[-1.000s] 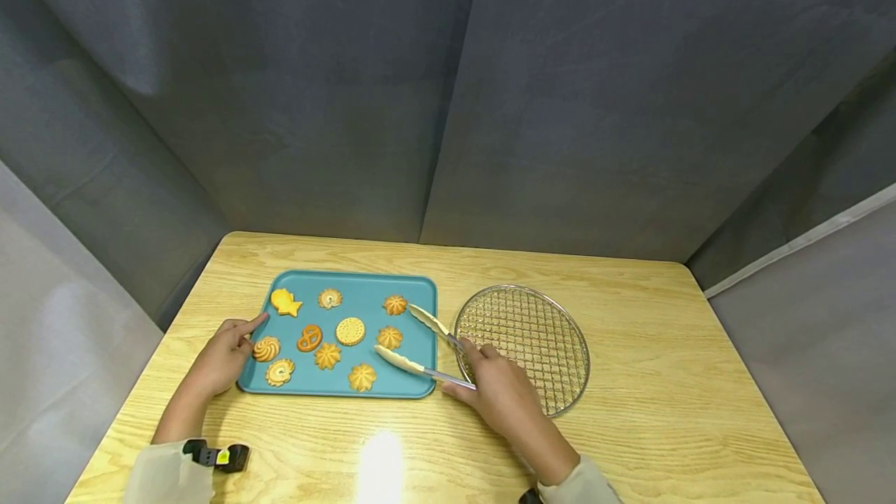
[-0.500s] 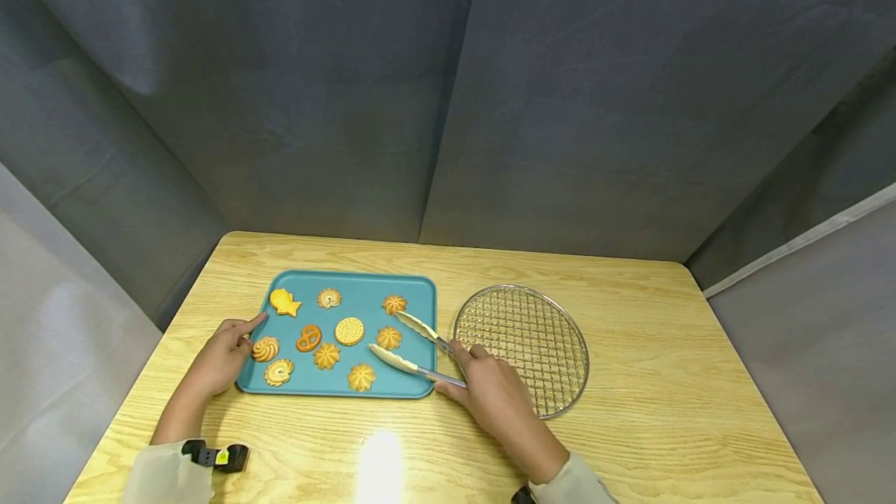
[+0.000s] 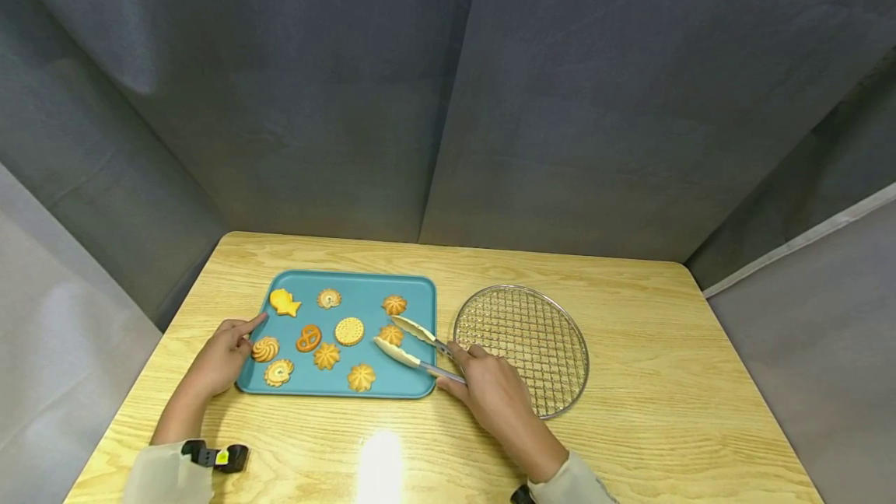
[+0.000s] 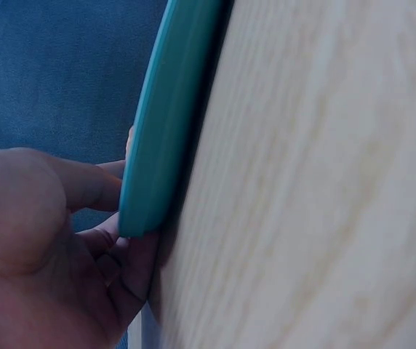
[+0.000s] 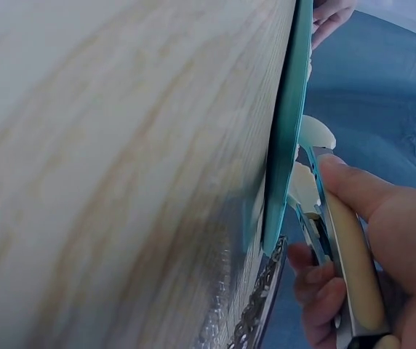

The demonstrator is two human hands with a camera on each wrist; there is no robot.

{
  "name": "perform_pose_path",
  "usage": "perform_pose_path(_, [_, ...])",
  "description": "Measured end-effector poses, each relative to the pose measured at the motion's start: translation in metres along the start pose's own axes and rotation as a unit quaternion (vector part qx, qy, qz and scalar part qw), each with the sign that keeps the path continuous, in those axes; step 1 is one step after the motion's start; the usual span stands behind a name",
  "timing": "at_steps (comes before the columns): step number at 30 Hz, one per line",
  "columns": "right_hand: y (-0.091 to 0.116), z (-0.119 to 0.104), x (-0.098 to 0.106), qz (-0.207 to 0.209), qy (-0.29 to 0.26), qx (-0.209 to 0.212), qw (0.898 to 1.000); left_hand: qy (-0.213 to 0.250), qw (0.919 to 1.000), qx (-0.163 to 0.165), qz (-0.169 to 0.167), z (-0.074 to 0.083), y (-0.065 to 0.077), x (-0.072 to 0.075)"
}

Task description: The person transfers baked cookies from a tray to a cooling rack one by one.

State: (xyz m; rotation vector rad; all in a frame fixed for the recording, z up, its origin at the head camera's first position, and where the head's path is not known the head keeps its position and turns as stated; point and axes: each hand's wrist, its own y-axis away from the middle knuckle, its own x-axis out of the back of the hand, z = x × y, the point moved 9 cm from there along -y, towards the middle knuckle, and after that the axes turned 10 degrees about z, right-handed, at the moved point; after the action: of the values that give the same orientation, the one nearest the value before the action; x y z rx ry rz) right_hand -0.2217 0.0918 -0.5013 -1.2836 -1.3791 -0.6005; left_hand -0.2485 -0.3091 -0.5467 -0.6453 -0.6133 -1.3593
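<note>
My left hand (image 3: 220, 358) pinches the left edge of a teal baking tray (image 3: 365, 292), thumb over the rim and fingers beneath, as the left wrist view (image 4: 84, 240) shows. In my right hand (image 3: 495, 393) is a pair of metal tongs (image 3: 399, 353) with cream-coloured tips, thumb on one arm and fingers round the other. The tips are spread on either side of a star-shaped cookie (image 3: 390, 335) near the tray's right side. Another star-shaped cookie (image 3: 394, 304) lies just behind it, and a third star-shaped cookie (image 3: 361, 378) lies near the front edge.
Further left on the tray are a fish-shaped cookie (image 3: 284, 302), a pretzel (image 3: 309, 337), a round cookie (image 3: 349, 330), a swirl cookie (image 3: 265, 348) and several others. A round wire rack (image 3: 525, 333) stands right of the tray, partly beneath my right hand. Grey curtains (image 3: 560, 99) enclose the wooden table (image 3: 651, 379).
My right hand shifted slightly left with the tongs. Their tips came closer together and now stand around the star-shaped cookie in the middle right. The left hand and tray stayed put.
</note>
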Motion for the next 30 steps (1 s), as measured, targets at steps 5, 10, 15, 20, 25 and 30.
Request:
perform_pose_path(5, [0.000,0.000,0.001,0.004,0.003,0.001,1.000,0.002,1.0000,-0.001,0.000,-0.001,-0.001,0.000])
perform_pose_path(10, [0.001,0.000,0.003,0.007,0.004,0.004,1.000,0.004,1.0000,-0.001,-0.001,-0.002,-0.001,-0.001])
perform_pose_path(15, [0.001,0.000,0.006,0.013,0.008,0.004,1.000,0.004,1.0000,-0.001,-0.002,-0.002,-0.001,-0.001])
perform_pose_path(20, [0.001,0.000,0.010,0.017,0.011,0.004,1.000,0.004,1.0000,0.001,-0.002,-0.002,0.000,-0.001])
perform_pose_path(25, [0.002,0.000,0.013,0.021,0.014,0.007,1.000,0.005,1.0000,0.000,-0.003,-0.001,0.000,-0.001])
perform_pose_path(30, [0.002,0.002,0.013,0.021,0.016,0.006,1.000,0.003,1.0000,0.002,-0.005,-0.001,0.001,-0.001])
